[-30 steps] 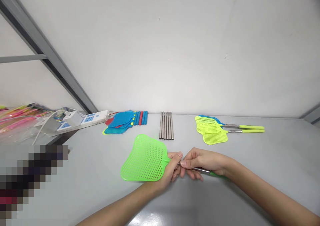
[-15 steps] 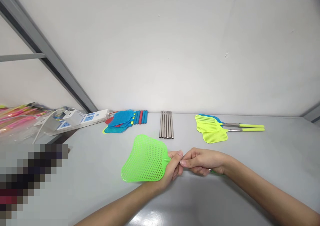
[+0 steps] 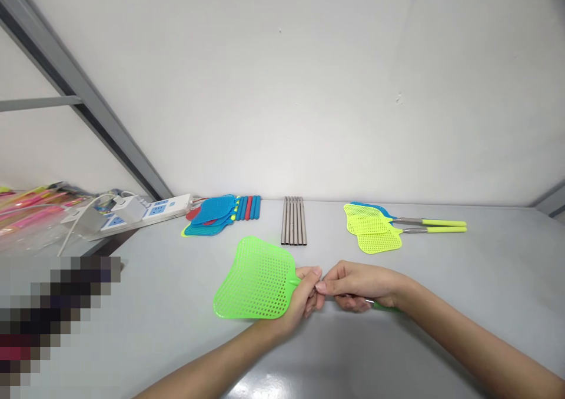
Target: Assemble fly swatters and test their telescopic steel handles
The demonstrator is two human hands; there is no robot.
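Observation:
A bright green fly swatter (image 3: 260, 281) is held low over the table, its perforated head pointing left. My left hand (image 3: 308, 293) is closed around the neck just below the head. Beside it, my right hand (image 3: 353, 286) grips the metal shaft, thumb and forefinger pinched close to the left fingertips. Past the right palm a short bit of shaft and a green handle (image 3: 386, 307) show under the wrist. Fingers cover most of the shaft between the two hands.
Several metal tubes (image 3: 293, 221) lie side by side at the table's back. Left of them are blue swatter heads (image 3: 214, 209) and blue and red handles (image 3: 249, 208). Yellow swatters (image 3: 379, 240) lie at right. A power strip (image 3: 163, 208) and bagged items (image 3: 35, 210) stand far left.
Both hands keep nearly the same place and grip. Slightly more of the shaft and green handle shows below the right hand.

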